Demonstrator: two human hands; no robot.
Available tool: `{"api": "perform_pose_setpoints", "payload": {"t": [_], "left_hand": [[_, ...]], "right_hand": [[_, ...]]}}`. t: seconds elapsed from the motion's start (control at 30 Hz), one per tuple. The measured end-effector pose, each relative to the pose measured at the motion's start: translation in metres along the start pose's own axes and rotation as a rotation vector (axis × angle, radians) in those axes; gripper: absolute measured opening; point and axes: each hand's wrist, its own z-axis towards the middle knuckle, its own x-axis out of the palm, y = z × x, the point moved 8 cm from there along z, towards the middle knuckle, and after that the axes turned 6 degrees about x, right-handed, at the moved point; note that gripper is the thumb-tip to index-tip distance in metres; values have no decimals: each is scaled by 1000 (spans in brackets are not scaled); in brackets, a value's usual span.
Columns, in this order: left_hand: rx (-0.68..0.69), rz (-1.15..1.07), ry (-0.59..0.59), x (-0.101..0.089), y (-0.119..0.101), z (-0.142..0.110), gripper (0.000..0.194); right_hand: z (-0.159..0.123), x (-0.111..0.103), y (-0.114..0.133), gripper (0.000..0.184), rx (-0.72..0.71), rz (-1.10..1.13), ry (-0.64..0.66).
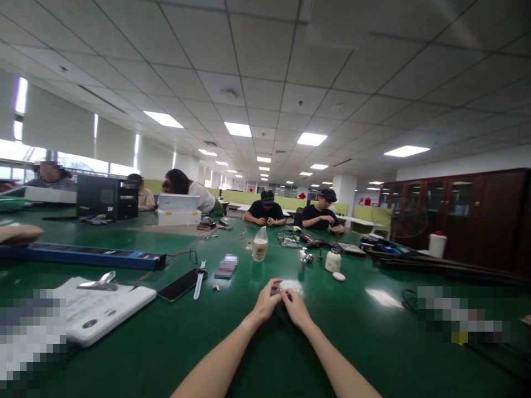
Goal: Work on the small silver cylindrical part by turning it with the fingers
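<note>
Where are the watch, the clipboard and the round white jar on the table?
Watch (199, 283): head view, on its light strap.
Clipboard (108, 323): head view, lower right surface.
Jar (333, 262): head view, middle of its body.

Above you, a gridded tile ceiling (265, 66) holds glowing rectangular light panels (238, 129); to your left, pale blinds (58, 124) partly cover bright windows (78, 162); to your right stand dark reddish wooden cabinets (485, 218); ahead, lime-green partitions (244, 198) and a white pillar (344, 189).
</note>
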Motion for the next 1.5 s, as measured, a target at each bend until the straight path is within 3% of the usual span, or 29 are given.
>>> {"api": "perform_pose_setpoints", "payload": {"t": [0.17, 0.27, 0.43, 0.53, 0.73, 0.87, 1.03, 1.13, 1.23, 1.37, 1.5], "left_hand": [[8, -9, -4, -2, -11, -5, 24], [2, 5, -10, -2, -13, -6, 22], [-20, 23, -22, -3, -9, -6, 23], [-27, 32, -20, -4, -9, -7, 22], [-38, 47, -4, -4, -7, -6, 22], [-47, 53, 5, -3, -3, -5, 22], [-56, 78, 12, -4, -2, -3, 21], [-54, 111, 7, -6, -4, -3, 21], [-42, 151, -19, -10, -6, -3, 22], [-22, 213, -67, -16, -8, -1, 22], [-27, 293, -116, -28, -8, 4, 24]], "right_hand": [[9, -3, -6, 23, 24, 14, 81], [18, -28, -18, 27, 97, -26, 65], [21, -102, -55, 38, 327, -210, -251], [12, -122, -73, 45, 420, -334, -364], [8, -101, -93, 37, 498, -465, -248], [8, -99, -95, 36, 511, -467, -202], [7, -105, -90, 35, 507, -374, -179], [11, -98, -74, 33, 413, -239, -134], [17, -72, -45, 32, 237, -55, 0], [14, -18, -8, 29, 31, 182, 247], [6, 10, 4, 27, -54, 333, 328]]}}
